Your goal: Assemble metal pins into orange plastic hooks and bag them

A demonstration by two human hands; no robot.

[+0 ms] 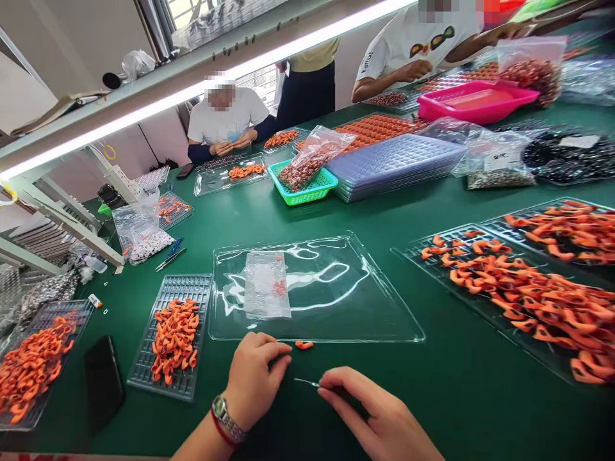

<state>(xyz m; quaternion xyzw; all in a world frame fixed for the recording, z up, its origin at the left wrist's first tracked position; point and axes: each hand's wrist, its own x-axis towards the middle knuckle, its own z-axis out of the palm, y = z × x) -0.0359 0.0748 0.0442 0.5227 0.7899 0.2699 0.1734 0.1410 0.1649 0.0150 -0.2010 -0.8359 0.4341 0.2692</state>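
Observation:
My left hand (pixel 257 378), with a watch and a red band at its wrist, is closed with thumb and forefinger nearly together; anything between them is too small to make out. Between thumb and forefinger my right hand (pixel 368 406) pinches a thin metal pointed tool (pixel 305 382), its tip turned left toward the other hand. One small curved orange plastic part (pixel 303 345) lies on the green table just beyond my fingertips. Past it is a clear shallow plastic tray (pixel 336 320), bearing a small plastic bag (pixel 259 288) with tiny orange bits inside.
Orange parts are heaped on a ribbed tray (pixel 187 384) at left and on larger trays (pixel 432 275) at right. A black phone (pixel 103 378) lies at lower left, tweezers (pixel 170 259) farther back. Beyond are a green basket (pixel 307 197), stacked trays (pixel 398 160) and people working.

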